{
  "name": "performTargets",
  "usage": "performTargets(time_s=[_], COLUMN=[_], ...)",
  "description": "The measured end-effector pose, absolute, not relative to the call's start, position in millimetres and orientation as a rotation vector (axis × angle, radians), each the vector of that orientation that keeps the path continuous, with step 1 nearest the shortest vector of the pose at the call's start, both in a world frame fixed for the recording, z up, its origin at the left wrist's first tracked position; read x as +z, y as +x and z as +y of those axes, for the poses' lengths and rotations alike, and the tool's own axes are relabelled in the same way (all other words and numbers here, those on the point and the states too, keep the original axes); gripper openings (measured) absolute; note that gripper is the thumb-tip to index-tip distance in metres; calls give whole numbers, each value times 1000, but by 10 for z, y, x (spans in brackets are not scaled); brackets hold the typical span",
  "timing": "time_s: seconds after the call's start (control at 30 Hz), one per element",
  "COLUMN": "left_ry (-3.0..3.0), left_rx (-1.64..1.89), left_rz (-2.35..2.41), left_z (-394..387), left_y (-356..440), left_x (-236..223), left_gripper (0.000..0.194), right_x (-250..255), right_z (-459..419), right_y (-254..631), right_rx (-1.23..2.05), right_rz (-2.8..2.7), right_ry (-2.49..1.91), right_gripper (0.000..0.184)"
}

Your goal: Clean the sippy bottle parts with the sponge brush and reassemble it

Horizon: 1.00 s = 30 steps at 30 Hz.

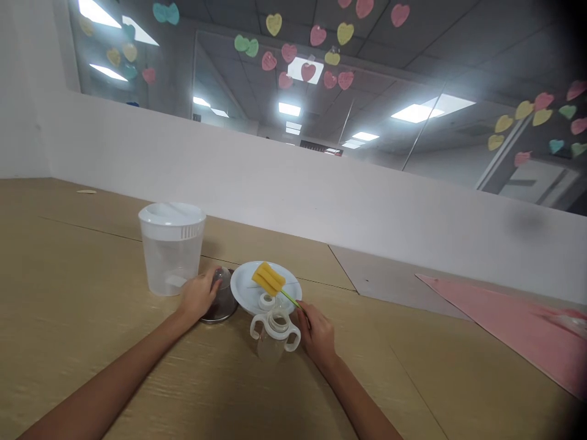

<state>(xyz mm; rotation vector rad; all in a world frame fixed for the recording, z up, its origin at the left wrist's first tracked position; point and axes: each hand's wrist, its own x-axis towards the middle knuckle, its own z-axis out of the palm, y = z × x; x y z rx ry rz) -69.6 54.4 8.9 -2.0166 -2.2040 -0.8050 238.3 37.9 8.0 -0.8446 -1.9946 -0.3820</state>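
Wooden tabletop (82, 293) runs across the lower frame, backed by a low white partition (257, 177), with paper hearts (308, 72) on the glass above it and a pink sheet (499, 330) at lower right.

At lower centre, the right hand (318, 336) pinches the thin green handle of a bottle brush (293, 299), gripping its end, while the yellow sponge head (268, 278) rests on a white plate (243, 284). The brush's long axis slants from the head at upper left down to the hand at lower right.

The left hand (199, 295) is curled around a clear dome (222, 278), which sits on a round metal base (221, 313) just left of the plate. Beyond that hand stands a translucent plastic jug (170, 269) with a white lid (172, 214), a pale patch showing low inside it.

A small white ring (266, 301) lies on the plate. Just below it, between the hands, sits a baby bottle (270, 345) with white handles; whether it stands or lies, I cannot tell.
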Motion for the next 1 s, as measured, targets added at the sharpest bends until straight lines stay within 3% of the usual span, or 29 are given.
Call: performTargets(time_s=[0.17,0.4,0.67,0.87,1.0], left_ry=[-2086,-2141,-2742,-2766,-2712], left_rx=[-835,-1337,-892,-907,-995], left_rz=[-2108,-1658,-1294,-1306,-1358], left_z=[581,522,604,765,665], left_y=[-743,-606,119,382,274], left_x=[36,227,604,618,643], left_gripper=[34,31,19,10,17], right_x=[69,77,109,117,137], right_z=[383,364,346,348,346], right_y=[2381,2380,2397,2398,2389], right_rx=[-406,-363,-294,-262,-272], right_rz=[-2002,-1948,-1857,-1869,-1828], right_ry=[-820,-889,-994,-972,-991], right_gripper=[21,23,25,25,27])
